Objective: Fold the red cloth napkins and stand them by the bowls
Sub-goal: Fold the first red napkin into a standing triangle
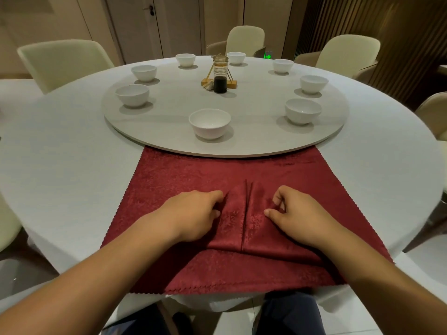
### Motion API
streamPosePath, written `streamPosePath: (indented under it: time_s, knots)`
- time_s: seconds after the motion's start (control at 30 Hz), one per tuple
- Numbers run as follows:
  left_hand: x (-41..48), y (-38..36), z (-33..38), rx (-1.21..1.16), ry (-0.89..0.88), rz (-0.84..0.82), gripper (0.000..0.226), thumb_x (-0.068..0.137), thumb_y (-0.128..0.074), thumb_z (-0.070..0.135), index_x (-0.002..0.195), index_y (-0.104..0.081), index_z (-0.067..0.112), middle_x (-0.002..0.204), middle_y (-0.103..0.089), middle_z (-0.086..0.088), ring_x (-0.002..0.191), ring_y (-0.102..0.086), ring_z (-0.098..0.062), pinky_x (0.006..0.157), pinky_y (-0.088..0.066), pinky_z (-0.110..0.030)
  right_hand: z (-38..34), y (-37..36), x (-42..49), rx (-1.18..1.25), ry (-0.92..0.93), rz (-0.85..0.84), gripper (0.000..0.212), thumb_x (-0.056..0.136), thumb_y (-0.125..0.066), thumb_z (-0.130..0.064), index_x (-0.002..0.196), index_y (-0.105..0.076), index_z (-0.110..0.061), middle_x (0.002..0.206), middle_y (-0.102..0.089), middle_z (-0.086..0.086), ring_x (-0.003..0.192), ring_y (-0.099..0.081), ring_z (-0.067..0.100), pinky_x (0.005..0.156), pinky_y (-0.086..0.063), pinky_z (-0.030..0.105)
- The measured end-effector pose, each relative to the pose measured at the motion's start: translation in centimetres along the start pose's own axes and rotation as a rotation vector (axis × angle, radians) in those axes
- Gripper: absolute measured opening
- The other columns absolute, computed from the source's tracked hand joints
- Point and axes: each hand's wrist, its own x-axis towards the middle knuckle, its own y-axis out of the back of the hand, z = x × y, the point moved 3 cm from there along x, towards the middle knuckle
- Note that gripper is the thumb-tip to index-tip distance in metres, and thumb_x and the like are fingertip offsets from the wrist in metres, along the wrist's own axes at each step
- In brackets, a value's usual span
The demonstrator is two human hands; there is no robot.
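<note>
A round table (60, 165) under a pale cloth fills the room, with cream chairs (63, 61) at about ten, twelve and two o'clock and a closed door (135, 25) behind them. A grey turntable (254, 143) sits on the table, carrying eight white bowls (209, 123) around its rim and a dark sauce bottle (220, 79) at its centre. The red napkin (193, 170) lies at six o'clock. Its far edge meets the turntable's rim just below the nearest bowl, and its near edge hangs over the table. Two folded flaps meet along a centre crease. The left hand (193, 215) rests at nine o'clock of that crease, fingers (215, 194) curled close together and pinching the flap. The right hand (300, 215) at three o'clock does likewise, thumb (271, 212) lying flat on the cloth.
</note>
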Motion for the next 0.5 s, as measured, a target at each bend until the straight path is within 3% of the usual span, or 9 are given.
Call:
streamPosePath:
  time_s: [0.17, 0.3, 0.37, 0.5]
  knots:
    - [-0.4, -0.3, 0.4, 0.104, -0.054, 0.276, 0.024, 0.094, -0.058, 0.042, 0.106, -0.043, 0.028, 0.108, -0.065, 0.000, 0.102, -0.062, -0.029, 0.074, -0.046, -0.037, 0.0, -0.3, -0.3, -0.035, -0.009, 0.015, 0.027, 0.089, -0.067, -0.046, 0.089, -0.045, -0.029, 0.079, -0.057, -0.010, 0.079, -0.060, 0.019, 0.073, -0.050, 0.040]
    - [0.2, -1.0, 0.7, 0.037, -0.207, 0.434, 0.029, 0.085, -0.071, 0.037, 0.105, -0.054, 0.024, 0.108, -0.052, 0.003, 0.100, -0.052, -0.023, 0.084, -0.046, -0.039, -0.1, -0.1, -0.1, -0.010, -0.026, 0.014, 0.031, 0.087, -0.069, -0.047, 0.087, -0.044, -0.029, 0.078, -0.060, -0.008, 0.079, -0.061, 0.019, 0.074, -0.052, 0.042]
    - [0.3, -1.5, 1.1, 0.002, -0.286, 0.407, 0.014, 0.090, -0.063, 0.038, 0.100, -0.064, 0.028, 0.108, -0.054, 0.007, 0.100, -0.054, -0.019, 0.085, -0.045, -0.037, -0.2, -0.2, -0.2, -0.018, -0.021, 0.021, 0.031, 0.087, -0.068, -0.047, 0.087, -0.044, -0.028, 0.077, -0.060, -0.008, 0.078, -0.061, 0.019, 0.074, -0.052, 0.042]
    - [-0.1, -2.5, 1.7, -0.023, -0.380, 0.325, 0.045, 0.100, -0.033, 0.048, 0.120, -0.069, 0.028, 0.130, -0.059, 0.009, 0.124, -0.051, -0.013, 0.108, -0.038, -0.034, -0.1, -0.1, -0.3, -0.008, -0.025, 0.052, 0.032, 0.086, -0.069, -0.049, 0.088, -0.044, -0.029, 0.078, -0.059, -0.008, 0.077, -0.060, 0.017, 0.072, -0.052, 0.042]
